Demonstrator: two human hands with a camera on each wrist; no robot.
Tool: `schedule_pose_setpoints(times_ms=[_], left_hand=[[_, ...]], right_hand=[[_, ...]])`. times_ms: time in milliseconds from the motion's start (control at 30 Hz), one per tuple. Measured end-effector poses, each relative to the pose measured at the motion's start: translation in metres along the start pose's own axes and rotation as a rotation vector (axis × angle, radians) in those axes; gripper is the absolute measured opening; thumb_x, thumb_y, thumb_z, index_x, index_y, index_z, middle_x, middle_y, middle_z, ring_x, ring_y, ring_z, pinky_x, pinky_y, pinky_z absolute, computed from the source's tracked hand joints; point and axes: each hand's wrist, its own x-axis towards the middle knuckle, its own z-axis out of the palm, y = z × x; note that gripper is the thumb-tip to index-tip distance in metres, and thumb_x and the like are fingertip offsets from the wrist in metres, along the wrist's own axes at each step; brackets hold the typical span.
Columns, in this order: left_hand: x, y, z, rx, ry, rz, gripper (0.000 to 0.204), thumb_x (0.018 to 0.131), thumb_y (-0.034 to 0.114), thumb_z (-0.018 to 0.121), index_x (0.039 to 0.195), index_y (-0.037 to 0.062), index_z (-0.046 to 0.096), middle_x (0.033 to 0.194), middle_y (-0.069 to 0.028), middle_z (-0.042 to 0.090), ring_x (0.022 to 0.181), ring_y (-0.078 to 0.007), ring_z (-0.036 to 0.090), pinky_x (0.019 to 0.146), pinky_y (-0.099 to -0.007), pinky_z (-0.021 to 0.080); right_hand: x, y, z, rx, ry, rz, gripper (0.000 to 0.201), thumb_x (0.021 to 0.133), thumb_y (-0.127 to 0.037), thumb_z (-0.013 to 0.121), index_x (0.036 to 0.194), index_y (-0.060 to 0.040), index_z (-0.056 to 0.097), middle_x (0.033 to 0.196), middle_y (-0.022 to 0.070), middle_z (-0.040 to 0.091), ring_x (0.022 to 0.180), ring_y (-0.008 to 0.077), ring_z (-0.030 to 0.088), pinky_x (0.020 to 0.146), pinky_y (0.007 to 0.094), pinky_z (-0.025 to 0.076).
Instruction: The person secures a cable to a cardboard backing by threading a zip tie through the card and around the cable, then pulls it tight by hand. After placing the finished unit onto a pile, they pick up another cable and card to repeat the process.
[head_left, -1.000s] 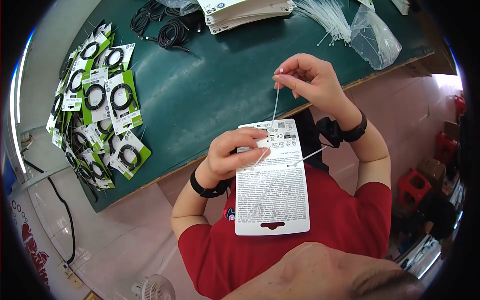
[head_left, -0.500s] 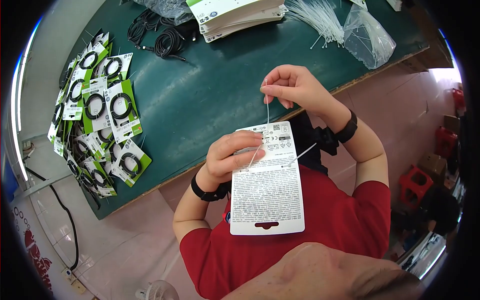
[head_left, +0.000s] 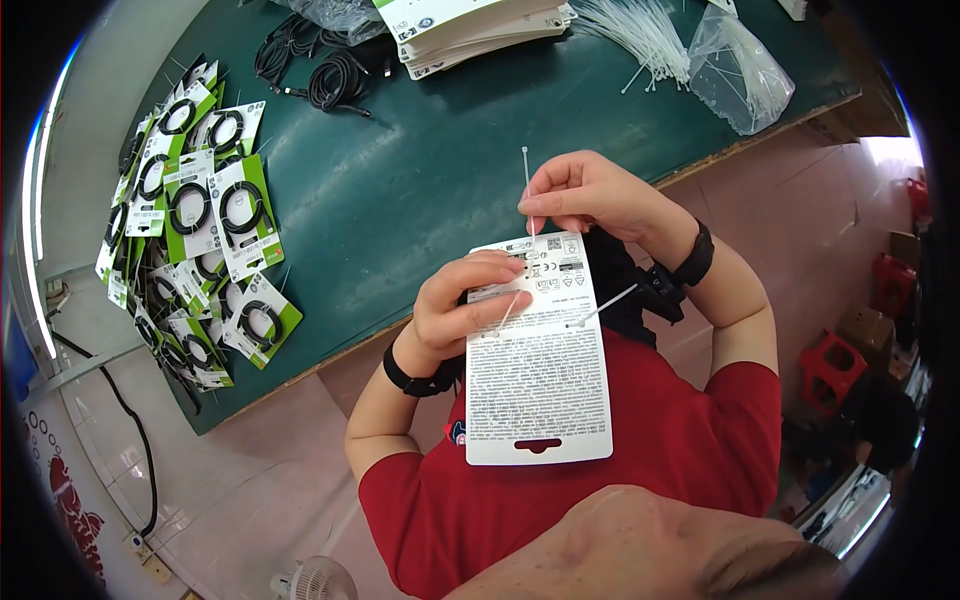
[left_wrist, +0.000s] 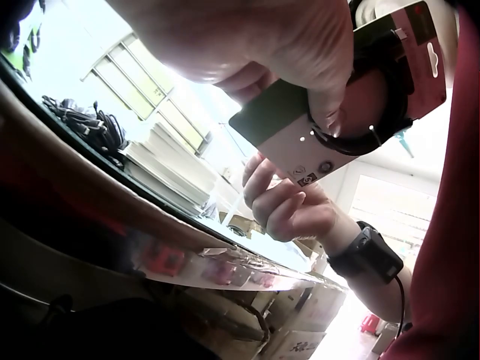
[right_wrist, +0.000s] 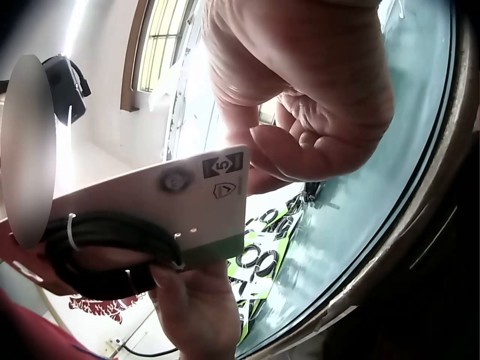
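Observation:
My left hand (head_left: 455, 308) grips a printed packaging card (head_left: 540, 390), its text side up in the head view. Its thumb lies over the coiled black cable (right_wrist: 94, 289) on the card's other face, shown by the right wrist view. Just past the card's far edge, my right hand (head_left: 595, 195) pinches a thin white cable tie (head_left: 526, 165) between thumb and forefinger; the tie's head stands above the fingers. Another tie (head_left: 614, 302) pokes out at the card's right side, and one more tail shows beside the left fingers. Those fingers hide some print.
On the green table (head_left: 430, 170), finished cable cards (head_left: 190, 215) lie heaped at the left. Toward the back are loose black cables (head_left: 335, 85), a card stack (head_left: 480, 40), loose white ties (head_left: 640, 45) and a plastic bag of ties (head_left: 740, 80). The table edge runs beyond the card.
My right hand has come down toward the card, its pinch sliding from the tie's head to lower along it. My left hand keeps its grip on the card, which shifted slightly left.

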Motion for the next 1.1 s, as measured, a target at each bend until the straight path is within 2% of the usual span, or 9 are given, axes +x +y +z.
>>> schedule_pose_setpoints(times_ms=[67, 167, 300, 400, 433, 533, 700, 967, 1100], left_hand=[[-0.003, 0.001, 0.0, 0.015, 0.013, 0.011, 0.038, 0.074, 0.006, 0.081, 0.111, 0.0006, 0.073, 0.115, -0.0131, 0.063, 0.105, -0.0313, 0.069, 0.095, -0.0461, 0.056], [-0.004, 0.003, -0.003, 0.113, -0.056, 0.032, 0.039, 0.072, 0.008, 0.085, 0.109, 0.0063, 0.075, 0.112, -0.0076, 0.058, 0.105, -0.0291, 0.069, 0.103, -0.0499, 0.051], [-0.01, 0.004, 0.0, 0.18, -0.013, 0.005, 0.038, 0.071, 0.013, 0.087, 0.107, 0.0114, 0.076, 0.109, -0.007, 0.058, 0.108, -0.0293, 0.067, 0.11, -0.0558, 0.044], [-0.008, 0.003, 0.006, 0.171, 0.035, -0.008, 0.037, 0.07, 0.015, 0.089, 0.105, 0.0129, 0.076, 0.108, -0.0069, 0.058, 0.11, -0.0299, 0.066, 0.112, -0.0585, 0.041], [-0.007, 0.002, 0.008, 0.166, 0.058, -0.012, 0.037, 0.07, 0.016, 0.089, 0.104, 0.0137, 0.076, 0.108, -0.0068, 0.058, 0.111, -0.0302, 0.066, 0.113, -0.0598, 0.039], [-0.009, 0.004, 0.012, 0.094, 0.057, -0.053, 0.036, 0.071, 0.016, 0.089, 0.104, 0.0143, 0.076, 0.108, -0.0068, 0.057, 0.113, -0.0306, 0.065, 0.113, -0.0611, 0.039], [-0.011, 0.002, 0.016, 0.045, 0.08, -0.053, 0.034, 0.072, 0.016, 0.088, 0.104, 0.0143, 0.076, 0.108, -0.0071, 0.057, 0.113, -0.0313, 0.065, 0.113, -0.0621, 0.039], [-0.012, -0.002, 0.015, 0.029, 0.073, -0.055, 0.034, 0.072, 0.017, 0.088, 0.103, 0.014, 0.076, 0.107, -0.0071, 0.057, 0.114, -0.0317, 0.065, 0.113, -0.062, 0.039], [-0.011, -0.001, 0.015, 0.031, 0.068, -0.055, 0.034, 0.072, 0.017, 0.088, 0.104, 0.0141, 0.076, 0.107, -0.0071, 0.057, 0.114, -0.0317, 0.065, 0.112, -0.062, 0.039]], right_hand=[[0.0, 0.001, 0.0, -0.002, -0.006, -0.002, 0.016, 0.091, -0.015, 0.075, 0.096, -0.0009, 0.069, 0.085, 0.007, 0.074, 0.053, 0.0023, 0.05, 0.046, 0.0169, 0.034], [0.0, 0.002, 0.001, -0.014, -0.011, -0.018, 0.02, 0.09, -0.017, 0.078, 0.097, -0.0003, 0.069, 0.085, 0.0084, 0.074, 0.055, 0.0026, 0.051, 0.047, 0.0174, 0.035], [0.0, 0.003, 0.003, -0.072, 0.012, -0.077, 0.02, 0.089, -0.016, 0.078, 0.096, 0.0004, 0.069, 0.086, 0.0083, 0.074, 0.06, 0.0041, 0.058, 0.049, 0.0176, 0.041], [-0.006, -0.002, 0.013, -0.13, 0.11, -0.151, 0.018, 0.09, -0.014, 0.076, 0.096, 0.0017, 0.069, 0.087, 0.0081, 0.074, 0.071, 0.0076, 0.067, 0.059, 0.0194, 0.051], [-0.005, 0.0, 0.012, -0.128, 0.111, -0.15, 0.018, 0.09, -0.014, 0.076, 0.096, 0.0017, 0.069, 0.087, 0.0081, 0.074, 0.071, 0.0076, 0.067, 0.059, 0.0194, 0.051], [0.001, 0.009, 0.007, -0.205, 0.076, -0.302, 0.017, 0.091, -0.012, 0.075, 0.097, 0.0026, 0.069, 0.088, 0.0078, 0.074, 0.082, 0.0102, 0.071, 0.07, 0.022, 0.056], [0.002, 0.007, 0.01, -0.207, 0.054, -0.304, 0.016, 0.091, -0.011, 0.074, 0.098, 0.003, 0.069, 0.087, 0.0075, 0.074, 0.082, 0.0103, 0.07, 0.073, 0.0224, 0.055], [0.005, 0.012, 0.009, -0.245, 0.049, -0.31, 0.016, 0.091, -0.012, 0.075, 0.097, 0.0017, 0.07, 0.088, 0.0061, 0.074, 0.079, 0.0086, 0.069, 0.071, 0.0217, 0.054], [0.005, 0.011, 0.012, -0.24, 0.091, -0.367, 0.016, 0.09, -0.013, 0.076, 0.097, 0.0005, 0.071, 0.086, 0.0046, 0.073, 0.076, 0.0065, 0.067, 0.069, 0.0209, 0.052]])
